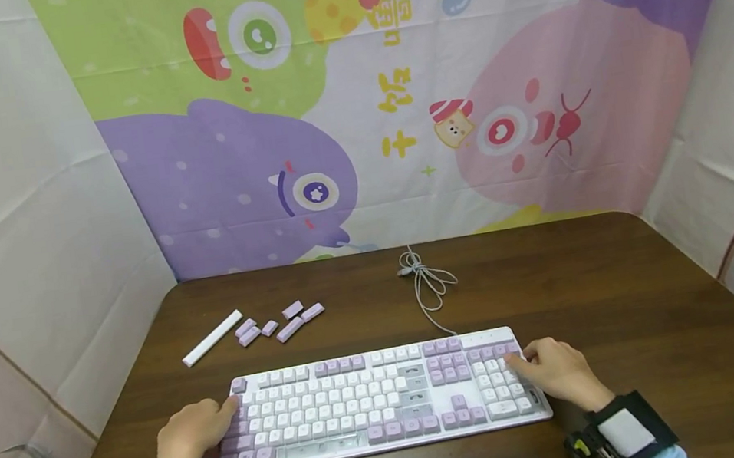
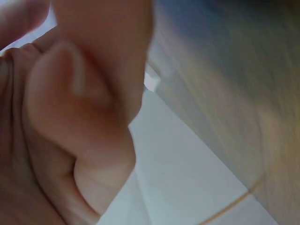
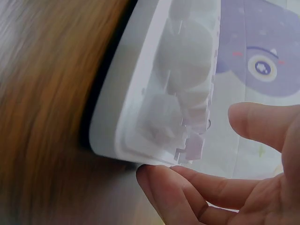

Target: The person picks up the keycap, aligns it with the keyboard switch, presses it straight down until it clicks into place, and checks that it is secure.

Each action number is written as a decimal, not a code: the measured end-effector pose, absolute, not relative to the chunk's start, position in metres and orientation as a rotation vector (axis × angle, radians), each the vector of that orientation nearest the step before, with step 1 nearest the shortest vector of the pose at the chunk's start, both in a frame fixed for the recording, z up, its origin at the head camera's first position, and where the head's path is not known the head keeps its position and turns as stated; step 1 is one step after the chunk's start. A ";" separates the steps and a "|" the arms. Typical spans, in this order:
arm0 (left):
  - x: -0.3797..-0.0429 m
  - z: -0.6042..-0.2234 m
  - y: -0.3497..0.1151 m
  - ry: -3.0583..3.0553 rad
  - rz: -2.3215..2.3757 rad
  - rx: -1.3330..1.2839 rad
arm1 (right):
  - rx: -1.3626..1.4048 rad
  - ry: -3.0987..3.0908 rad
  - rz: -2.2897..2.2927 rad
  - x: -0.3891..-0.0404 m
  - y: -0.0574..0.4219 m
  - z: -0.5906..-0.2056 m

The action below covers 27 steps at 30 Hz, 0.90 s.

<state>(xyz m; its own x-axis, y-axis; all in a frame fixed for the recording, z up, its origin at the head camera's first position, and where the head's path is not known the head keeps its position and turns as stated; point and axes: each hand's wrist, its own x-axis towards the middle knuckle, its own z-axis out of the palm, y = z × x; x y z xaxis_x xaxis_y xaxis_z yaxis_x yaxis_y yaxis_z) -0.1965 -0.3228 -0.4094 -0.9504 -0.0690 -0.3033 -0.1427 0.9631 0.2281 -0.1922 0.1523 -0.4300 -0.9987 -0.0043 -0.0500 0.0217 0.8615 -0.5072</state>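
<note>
A white and lilac keyboard (image 1: pixel 335 407) lies between my two hands, several key slots bare, including the long front one. My left hand (image 1: pixel 190 432) grips its left end, thumb at the lilac keys; in the left wrist view bent fingers (image 2: pixel 93 108) fill much of the picture and hide the contact. At the other end my right hand (image 1: pixel 560 370) holds the side edge, its thumb over the number pad. The right wrist view shows curled fingers (image 3: pixel 168 192) against the keyboard's corner and the thumb (image 3: pixel 258 119) raised apart from the keys.
Behind the keyboard's left half lie a long white keycap (image 1: pixel 212 338) and several lilac keycaps (image 1: pixel 290 329). A coiled cable (image 1: pixel 425 279) runs from the keyboard's back edge. The brown table (image 1: pixel 611 282) ends at a cartoon-printed cloth (image 1: pixel 395 179).
</note>
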 end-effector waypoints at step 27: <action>-0.198 -0.418 -0.265 2.783 0.531 -0.030 | 0.191 2.885 -0.714 -0.182 0.217 -0.423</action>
<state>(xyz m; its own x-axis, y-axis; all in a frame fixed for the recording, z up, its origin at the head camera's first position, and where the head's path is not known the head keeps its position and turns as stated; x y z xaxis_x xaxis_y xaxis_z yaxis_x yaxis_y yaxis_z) -0.1984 -0.2654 -0.4179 -0.9527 0.0364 -0.3017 -0.0771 0.9313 0.3560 -0.1823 0.2173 -0.4228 -0.9785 0.0848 -0.1878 0.1626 0.8777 -0.4507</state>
